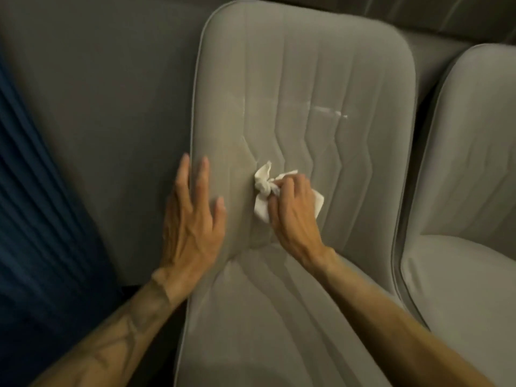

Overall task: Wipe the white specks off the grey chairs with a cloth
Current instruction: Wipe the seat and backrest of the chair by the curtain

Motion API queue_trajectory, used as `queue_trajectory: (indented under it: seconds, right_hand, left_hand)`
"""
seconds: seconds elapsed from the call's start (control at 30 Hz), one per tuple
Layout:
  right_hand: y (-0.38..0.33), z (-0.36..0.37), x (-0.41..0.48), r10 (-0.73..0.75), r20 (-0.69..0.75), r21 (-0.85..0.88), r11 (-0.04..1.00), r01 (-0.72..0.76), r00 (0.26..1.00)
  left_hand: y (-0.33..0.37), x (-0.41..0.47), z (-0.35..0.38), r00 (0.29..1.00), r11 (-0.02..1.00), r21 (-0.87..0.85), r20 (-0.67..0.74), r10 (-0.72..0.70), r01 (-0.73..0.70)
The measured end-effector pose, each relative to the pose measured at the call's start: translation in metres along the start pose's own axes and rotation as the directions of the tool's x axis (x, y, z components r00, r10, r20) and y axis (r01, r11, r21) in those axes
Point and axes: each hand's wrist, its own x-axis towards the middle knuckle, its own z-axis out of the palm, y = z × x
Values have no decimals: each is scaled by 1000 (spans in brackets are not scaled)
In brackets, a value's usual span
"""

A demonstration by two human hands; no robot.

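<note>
A grey padded chair (307, 79) with stitched zigzag lines fills the middle of the view. White specks and smears (331, 110) streak its backrest, right of centre. My right hand (293, 208) presses a crumpled white cloth (264, 188) against the lower backrest, well below the smears. Part of the cloth is hidden under the hand. My left hand (192, 216) lies flat with fingers spread on the backrest's left edge, holding nothing.
A second grey chair (472, 169) stands close on the right, with a narrow dark gap between the two. Behind and to the left runs a darker grey upholstered surface (106, 93). Dark blue pleated fabric (36, 205) hangs at the far left.
</note>
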Motion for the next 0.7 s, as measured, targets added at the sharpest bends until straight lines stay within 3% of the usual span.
queue_trajectory:
  seconds: [0.27, 0.4, 0.47, 0.6, 0.7]
  right_hand:
    - [76, -49, 101, -150, -195, -231, 967, 103, 969]
    - [106, -68, 148, -5, -400, -167, 984, -67, 917]
    - [108, -54, 130, -21, -374, -214, 975, -65, 927]
    - [114, -49, 102, -222, -136, -245, 952, 184, 966]
    - [121, -70, 151, -239, -239, -279, 945, 169, 941]
  left_hand:
    - [23, 119, 7, 975, 981, 153, -170, 145, -119]
    - [14, 124, 17, 954, 972, 195, -243, 177, -130]
    - [11, 125, 20, 952, 973, 184, -248, 182, -138]
    - [12, 124, 19, 952, 976, 172, -249, 176, -135]
    - [14, 124, 18, 957, 980, 143, -236, 167, -136]
